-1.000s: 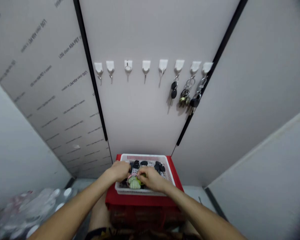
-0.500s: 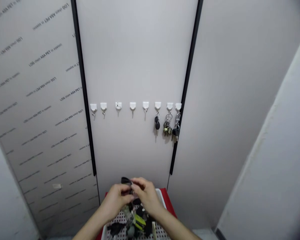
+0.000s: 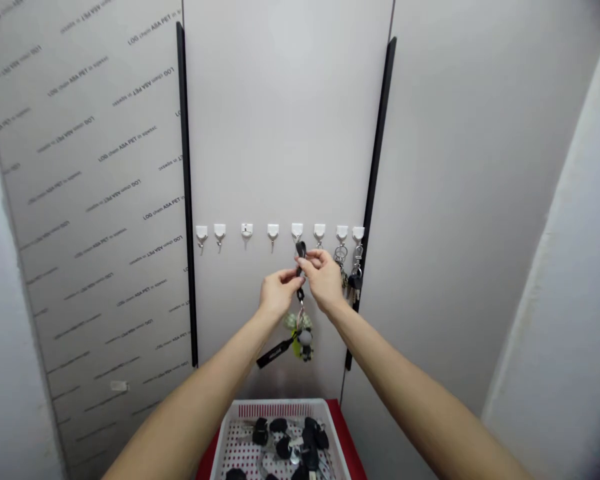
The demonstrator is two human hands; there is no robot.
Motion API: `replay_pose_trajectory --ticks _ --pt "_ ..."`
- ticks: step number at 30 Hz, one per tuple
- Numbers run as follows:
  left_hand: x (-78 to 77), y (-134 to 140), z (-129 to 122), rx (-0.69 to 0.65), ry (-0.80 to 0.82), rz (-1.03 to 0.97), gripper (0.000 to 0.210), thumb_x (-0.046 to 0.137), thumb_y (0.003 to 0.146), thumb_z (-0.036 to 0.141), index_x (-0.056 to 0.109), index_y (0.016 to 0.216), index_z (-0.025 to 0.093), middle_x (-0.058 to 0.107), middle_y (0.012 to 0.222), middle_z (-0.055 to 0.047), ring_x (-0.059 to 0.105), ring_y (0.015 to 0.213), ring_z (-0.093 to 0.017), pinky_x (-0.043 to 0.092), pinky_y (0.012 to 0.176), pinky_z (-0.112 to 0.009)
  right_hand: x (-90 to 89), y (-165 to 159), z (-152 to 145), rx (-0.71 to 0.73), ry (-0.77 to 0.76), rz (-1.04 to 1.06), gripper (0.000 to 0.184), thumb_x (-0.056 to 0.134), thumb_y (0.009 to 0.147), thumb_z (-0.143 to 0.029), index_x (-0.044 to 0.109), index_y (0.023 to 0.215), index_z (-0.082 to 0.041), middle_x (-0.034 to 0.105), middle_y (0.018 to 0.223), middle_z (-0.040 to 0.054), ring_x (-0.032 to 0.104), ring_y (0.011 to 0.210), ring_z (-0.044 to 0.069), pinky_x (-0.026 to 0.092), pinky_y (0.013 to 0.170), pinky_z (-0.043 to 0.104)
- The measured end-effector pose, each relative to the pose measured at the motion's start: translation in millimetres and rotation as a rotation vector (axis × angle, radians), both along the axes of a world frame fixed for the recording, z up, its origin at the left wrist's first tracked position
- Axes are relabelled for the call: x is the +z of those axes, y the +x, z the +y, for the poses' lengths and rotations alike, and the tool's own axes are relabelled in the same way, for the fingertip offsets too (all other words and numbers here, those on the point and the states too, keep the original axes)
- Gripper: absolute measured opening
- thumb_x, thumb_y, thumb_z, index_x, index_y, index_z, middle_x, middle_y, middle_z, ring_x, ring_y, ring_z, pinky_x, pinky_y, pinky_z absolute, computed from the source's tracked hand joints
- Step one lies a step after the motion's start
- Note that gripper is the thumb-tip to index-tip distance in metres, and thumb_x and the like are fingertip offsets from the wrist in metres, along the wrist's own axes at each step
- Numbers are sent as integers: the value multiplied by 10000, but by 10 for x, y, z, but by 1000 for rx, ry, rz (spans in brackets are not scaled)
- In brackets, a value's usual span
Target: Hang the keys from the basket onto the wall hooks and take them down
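Both hands pinch the black strap of a keychain just under a white wall hook, the fifth from the left. My left hand grips the strap lower down, and my right hand grips it near its top loop. Below the fingers dangle a small grey-headed figure, pale green and yellow charms and a black tag with lettering. The loop's top is close to the hook; whether it touches I cannot tell. My right hand hides most of what hangs on the hook to its right.
A white perforated basket with several black-headed keys stands on a red surface below. Key bunches hang from the right-hand hooks. Other hooks line the panel to the left. Black vertical strips edge the panel.
Both hands have risen from the basket to the hook row, carrying the keychain, which now hangs below them. The view has tilted and shifted, and more of the basket shows.
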State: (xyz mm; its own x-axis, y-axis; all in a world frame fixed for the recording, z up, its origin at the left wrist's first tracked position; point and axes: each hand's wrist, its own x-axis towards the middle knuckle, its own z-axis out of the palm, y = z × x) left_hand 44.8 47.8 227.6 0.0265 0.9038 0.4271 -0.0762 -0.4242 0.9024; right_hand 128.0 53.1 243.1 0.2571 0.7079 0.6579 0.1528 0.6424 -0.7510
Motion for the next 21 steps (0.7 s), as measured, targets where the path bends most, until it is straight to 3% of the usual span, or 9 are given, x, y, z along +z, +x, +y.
replay_pose_trajectory --ticks 3,7,15,21 --pt "168 54 144 30 -1 -35 271 526 548 195 573 800 107 605 774 -48 513 633 -99 397 606 -220 171 11 186 -50 18 -53 221 486 572 -278 425 753 -166 547 553 -22 498 509 95 389 502 214" --pt "208 101 280 72 -6 1 251 506 565 194 577 790 109 606 719 -39 507 569 -83 398 557 -204 254 46 335 -125 -19 -97 242 479 559 -260 427 773 -161 541 541 -27 495 489 91 386 499 215" --pt "13 95 440 92 -9 180 149 488 581 162 590 666 93 552 513 -3 446 439 -66 375 483 -202 111 93 429 -239 -165 -251 228 491 540 -273 445 735 -163 534 541 -21 482 496 99 387 538 246" --pt "-149 -13 365 86 -44 257 246 495 579 108 564 815 103 594 770 -47 510 638 -86 392 648 -212 -76 120 338 -287 -40 -278 243 488 564 -276 462 770 -149 533 659 11 484 588 105 380 602 259"
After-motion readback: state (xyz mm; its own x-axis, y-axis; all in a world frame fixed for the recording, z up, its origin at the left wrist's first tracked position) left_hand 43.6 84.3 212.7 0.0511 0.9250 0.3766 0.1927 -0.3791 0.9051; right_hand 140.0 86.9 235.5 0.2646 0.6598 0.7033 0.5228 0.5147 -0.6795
